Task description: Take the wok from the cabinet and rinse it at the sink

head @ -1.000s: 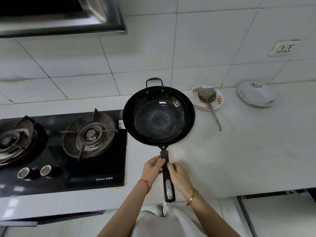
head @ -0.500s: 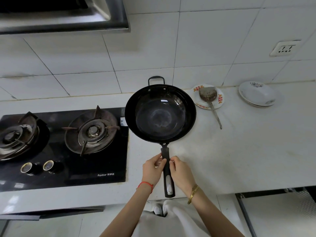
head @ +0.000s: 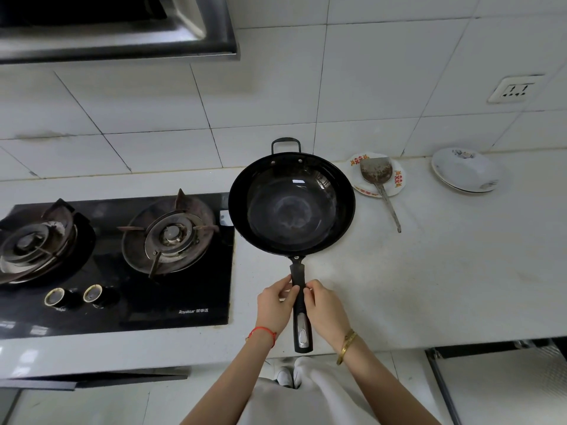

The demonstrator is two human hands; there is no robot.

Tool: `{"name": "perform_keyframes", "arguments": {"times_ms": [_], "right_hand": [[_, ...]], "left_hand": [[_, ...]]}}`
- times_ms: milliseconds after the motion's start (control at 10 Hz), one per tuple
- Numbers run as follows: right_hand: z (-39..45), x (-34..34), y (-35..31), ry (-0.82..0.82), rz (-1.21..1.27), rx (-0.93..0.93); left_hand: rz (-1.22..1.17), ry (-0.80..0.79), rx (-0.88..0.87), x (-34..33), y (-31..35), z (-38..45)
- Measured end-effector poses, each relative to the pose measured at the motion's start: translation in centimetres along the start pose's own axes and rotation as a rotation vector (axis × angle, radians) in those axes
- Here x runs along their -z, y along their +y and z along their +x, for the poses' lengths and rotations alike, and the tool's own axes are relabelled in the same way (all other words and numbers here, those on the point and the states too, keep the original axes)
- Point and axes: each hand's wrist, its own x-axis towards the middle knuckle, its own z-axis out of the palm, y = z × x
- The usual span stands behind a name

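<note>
Wok over table; left hand and right hand pinch its handle at 6 o'clock. Recommend a fuller grip, pan level, before carrying; no sink visible.

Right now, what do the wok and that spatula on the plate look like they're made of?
Wok: dark metal, probably seasoned steel or iron, with a glossy black sheen and riveted loop handle. Its long handle looks like black plastic with a silver inset. Spatula: bare grey metal, dull and stained.

We cannot see the fingers that curl under the wok handle. Far left of them, the picture's edge cuts off one burner. No sink shows.
</note>
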Motion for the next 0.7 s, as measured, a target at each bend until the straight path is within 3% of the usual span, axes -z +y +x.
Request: {"name": "perform_keyframes", "arguments": {"times_ms": [700], "right_hand": [[0.0,0.5,0.2,0.001,0.046,-0.047]], "left_hand": [[-0.027,-0.006,0.003,1.3,-1.4,0.1]]}}
